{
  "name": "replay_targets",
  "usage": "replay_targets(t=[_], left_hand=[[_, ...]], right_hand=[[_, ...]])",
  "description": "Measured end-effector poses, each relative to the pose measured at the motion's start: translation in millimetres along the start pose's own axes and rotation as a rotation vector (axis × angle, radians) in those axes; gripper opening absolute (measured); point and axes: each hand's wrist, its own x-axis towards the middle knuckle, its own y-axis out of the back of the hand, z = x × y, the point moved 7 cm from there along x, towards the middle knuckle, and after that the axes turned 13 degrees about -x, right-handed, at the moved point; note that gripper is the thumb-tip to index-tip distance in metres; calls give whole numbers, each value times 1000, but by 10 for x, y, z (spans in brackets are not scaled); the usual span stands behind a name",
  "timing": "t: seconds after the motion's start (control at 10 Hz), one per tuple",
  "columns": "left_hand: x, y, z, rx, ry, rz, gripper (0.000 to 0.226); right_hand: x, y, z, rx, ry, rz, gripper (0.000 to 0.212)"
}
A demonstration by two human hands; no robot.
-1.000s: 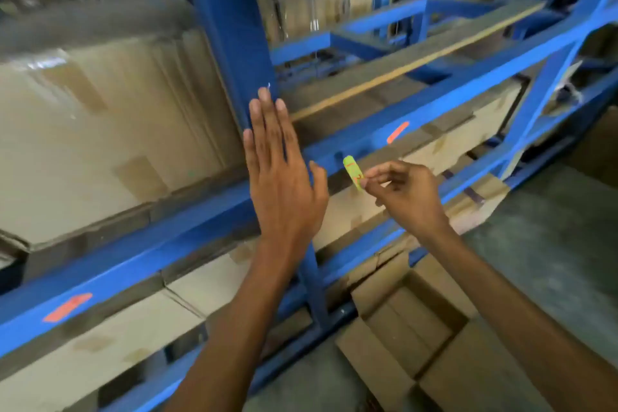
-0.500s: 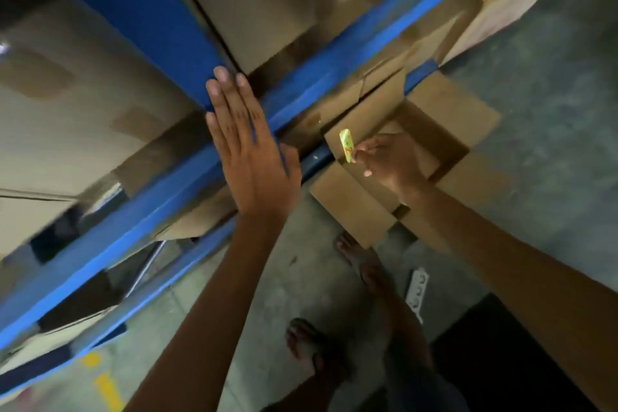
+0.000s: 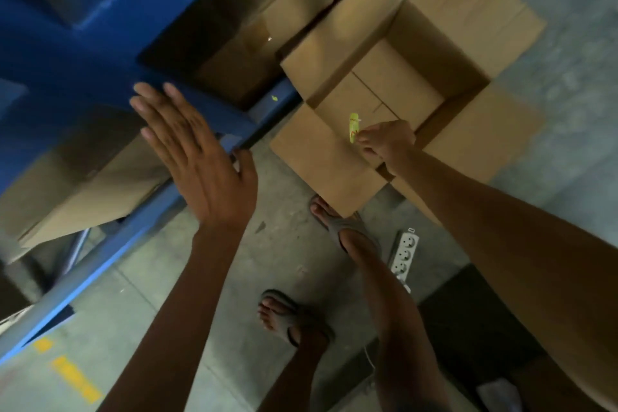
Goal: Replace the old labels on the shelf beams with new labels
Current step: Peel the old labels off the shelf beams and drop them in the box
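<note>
Both forearms are bare, no sleeves showing. The left hand (image 3: 200,160) at nine o'clock and right hand (image 3: 389,144) at one o'clock are ungloved. Grey open-toed sandals (image 3: 347,227) cover both feet.

Print on yellow-green label (image 3: 353,127) too small to read. Left hand (image 3: 197,160) motion-blurred, contact with blue beam (image 3: 140,214) unclear. Far shelf cartons (image 3: 267,17) cut by top edge.

Right hand (image 3: 388,140) pinching a yellow-green label (image 3: 353,127) above an open cardboard box (image 3: 334,157).
The label stands up from the fingertips; beneath the grip lies the box interior. The left hand (image 3: 197,160) (flat, fingers spread) is raised before the blue shelf beam (image 3: 100,77).
</note>
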Motion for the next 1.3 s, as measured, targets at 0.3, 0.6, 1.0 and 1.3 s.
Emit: replay_targets(t=[0.3, 0.6, 1.0, 1.3], left_hand=[[-11, -207, -16, -91, 67, 39, 99], [9, -185, 21, -115, 68, 40, 97], [-28, -132, 38, -139, 54, 59, 99], [-43, -103, 47, -125, 64, 19, 99]], right_hand=[[469, 242, 173, 0, -162, 105, 8], [560, 368, 307, -37, -183, 70, 53], [511, 409, 379, -144, -30, 95, 22], [288, 387, 264, -335, 68, 123, 24]])
